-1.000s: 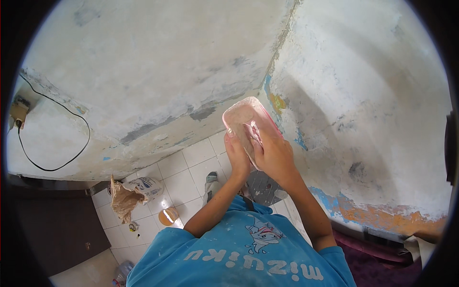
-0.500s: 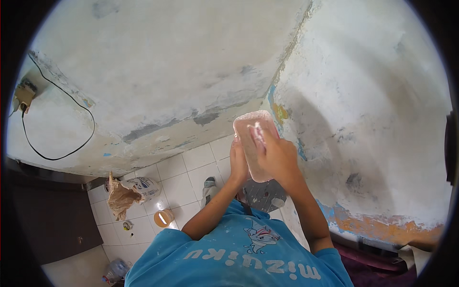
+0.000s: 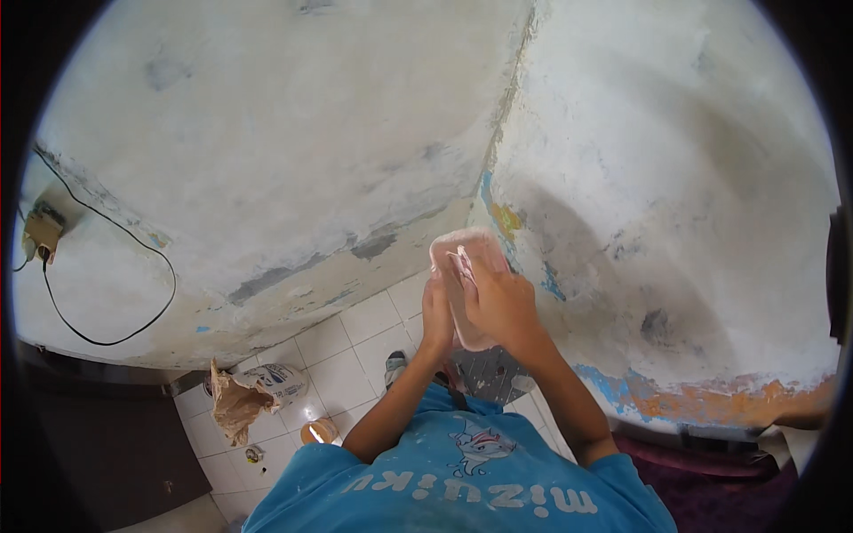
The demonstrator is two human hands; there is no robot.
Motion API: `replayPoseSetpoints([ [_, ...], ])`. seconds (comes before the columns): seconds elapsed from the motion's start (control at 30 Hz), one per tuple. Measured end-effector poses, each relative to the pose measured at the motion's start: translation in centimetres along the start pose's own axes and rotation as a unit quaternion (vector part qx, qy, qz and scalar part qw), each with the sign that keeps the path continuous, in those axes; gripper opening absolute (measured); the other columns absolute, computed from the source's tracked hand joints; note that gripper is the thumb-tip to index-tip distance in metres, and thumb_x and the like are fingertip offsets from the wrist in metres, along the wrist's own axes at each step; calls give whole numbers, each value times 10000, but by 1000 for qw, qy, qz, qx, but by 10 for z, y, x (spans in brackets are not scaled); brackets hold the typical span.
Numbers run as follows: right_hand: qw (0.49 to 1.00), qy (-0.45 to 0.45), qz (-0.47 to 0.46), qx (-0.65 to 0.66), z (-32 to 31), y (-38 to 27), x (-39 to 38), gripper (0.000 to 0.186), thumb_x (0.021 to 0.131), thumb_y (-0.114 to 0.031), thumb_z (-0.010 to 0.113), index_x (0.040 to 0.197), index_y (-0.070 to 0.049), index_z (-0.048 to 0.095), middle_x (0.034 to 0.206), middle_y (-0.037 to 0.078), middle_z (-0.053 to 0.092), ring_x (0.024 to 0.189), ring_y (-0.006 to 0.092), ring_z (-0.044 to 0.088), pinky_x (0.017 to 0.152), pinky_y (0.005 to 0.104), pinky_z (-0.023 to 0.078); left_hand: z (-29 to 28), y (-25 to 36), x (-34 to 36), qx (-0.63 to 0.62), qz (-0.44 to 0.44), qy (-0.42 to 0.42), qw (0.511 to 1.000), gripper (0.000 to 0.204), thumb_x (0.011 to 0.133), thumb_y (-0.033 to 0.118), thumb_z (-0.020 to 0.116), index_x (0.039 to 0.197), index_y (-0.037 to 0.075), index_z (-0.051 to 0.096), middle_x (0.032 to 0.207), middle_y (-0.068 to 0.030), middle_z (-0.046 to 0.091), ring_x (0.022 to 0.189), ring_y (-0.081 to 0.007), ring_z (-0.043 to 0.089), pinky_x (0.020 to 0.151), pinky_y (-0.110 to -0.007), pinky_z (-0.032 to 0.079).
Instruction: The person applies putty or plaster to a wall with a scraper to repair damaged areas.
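Observation:
In front of my body is a shallow pinkish tray (image 3: 459, 238) with rounded corners, its edge and inside smeared with pale paste. My left hand (image 3: 437, 315) grips its left side, fingers wrapped beneath. Over the tray, my right hand (image 3: 502, 306) is closed around a small whitish, paste-covered thing (image 3: 463, 263). Most of that thing is hidden by the fingers, so its kind does not show.
Two patchy plastered walls meet at a corner (image 3: 491, 151) ahead. A cable (image 3: 169, 266) hangs at left from a socket box (image 3: 42, 233). On the tiled floor are a torn brown paper bag (image 3: 240, 404), a white sack (image 3: 283, 382) and an orange-brown round container (image 3: 318, 432).
The view has shifted, so the walls and floor items appear displaced. Both hands and the tray sit slightly lower in the picture; the right hand has moved a little within the tray.

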State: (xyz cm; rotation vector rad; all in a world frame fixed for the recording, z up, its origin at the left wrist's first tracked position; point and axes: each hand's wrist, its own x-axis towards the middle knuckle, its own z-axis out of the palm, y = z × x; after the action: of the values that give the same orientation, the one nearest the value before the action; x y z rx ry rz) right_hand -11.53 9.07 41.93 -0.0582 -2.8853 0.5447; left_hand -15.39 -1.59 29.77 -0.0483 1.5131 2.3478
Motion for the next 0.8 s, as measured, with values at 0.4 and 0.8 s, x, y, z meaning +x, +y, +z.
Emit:
replayPoseSetpoints([
  [0.4,998,25,55,20,-1,1,2,487,913,-254,604,1349,-42,562,702,225,665,643,416,673,629,518,536,1,9,9,-32,-5,-19,999,497,1089,370,348,1353,-10,530,1274,-108,597,1172,-184,567,1012,-321,451],
  [0.8,990,93,100,-19,1,-3,35,473,930,-280,598,1329,-28,573,664,199,657,597,413,659,578,511,518,-14,37,53,35,-32,-116,992,635,1093,512,297,1471,23,441,1415,-123,549,1284,-208,545,1104,-344,422],
])
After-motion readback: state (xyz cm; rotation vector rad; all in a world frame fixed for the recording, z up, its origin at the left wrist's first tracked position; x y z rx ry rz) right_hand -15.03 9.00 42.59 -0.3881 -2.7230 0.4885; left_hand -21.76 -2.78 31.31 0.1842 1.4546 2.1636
